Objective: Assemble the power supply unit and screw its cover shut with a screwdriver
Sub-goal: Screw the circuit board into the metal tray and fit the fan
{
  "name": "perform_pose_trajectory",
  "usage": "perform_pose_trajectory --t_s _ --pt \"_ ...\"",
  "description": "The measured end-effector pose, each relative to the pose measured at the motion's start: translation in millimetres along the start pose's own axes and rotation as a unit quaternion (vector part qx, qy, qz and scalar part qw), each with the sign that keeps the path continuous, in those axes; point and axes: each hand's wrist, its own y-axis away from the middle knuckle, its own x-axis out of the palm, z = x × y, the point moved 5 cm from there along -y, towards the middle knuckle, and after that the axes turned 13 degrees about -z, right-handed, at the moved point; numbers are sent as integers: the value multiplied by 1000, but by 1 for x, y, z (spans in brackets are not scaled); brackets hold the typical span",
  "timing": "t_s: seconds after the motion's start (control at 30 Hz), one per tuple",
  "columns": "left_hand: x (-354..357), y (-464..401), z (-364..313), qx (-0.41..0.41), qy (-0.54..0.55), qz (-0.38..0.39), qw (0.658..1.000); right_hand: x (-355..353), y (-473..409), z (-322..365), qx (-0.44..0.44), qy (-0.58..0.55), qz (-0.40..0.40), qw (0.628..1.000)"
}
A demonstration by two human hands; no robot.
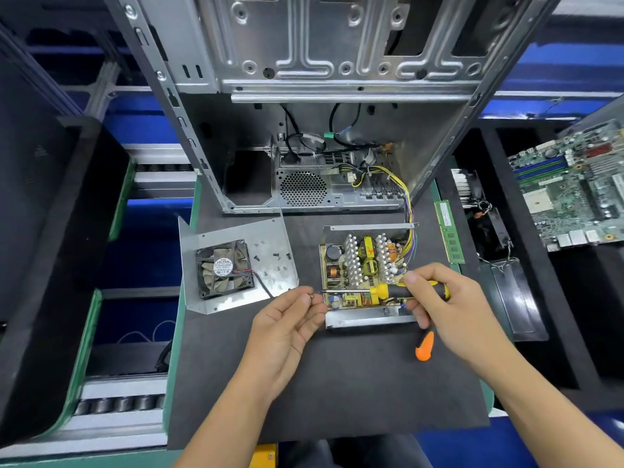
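The power supply unit point(366, 319) lies open on the black mat, its circuit board with coils and heat sinks showing. To its left lies the metal cover point(270, 238) with a black fan point(224, 269) mounted in it and several loose screws point(277, 258) on its plate. My left hand point(287, 327) pinches a small screw point(312, 296) between thumb and fingertip, just left of the unit. My right hand point(449, 305) grips a yellow and black screwdriver point(381, 291), held level over the board. Its tip points left at the screw.
An empty computer case point(337, 79) stands behind the mat, with yellow wires running into the unit. An orange-handled tool point(424, 347) lies under my right hand. A memory stick point(449, 231), a heat sink and a motherboard point(574, 190) sit at the right.
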Motion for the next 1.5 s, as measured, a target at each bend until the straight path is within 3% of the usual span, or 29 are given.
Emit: perform_pose_trajectory --t_s 0.63,1.2,1.5 --pt "6 4 2 15 12 -28 999 5 6 5 -8 21 -2 1000" --pt "0 -1 9 -10 55 -48 997 12 17 16 -81 68 8 994" --pt "1 -1 9 1 51 -60 997 13 20 16 -45 52 30 997"
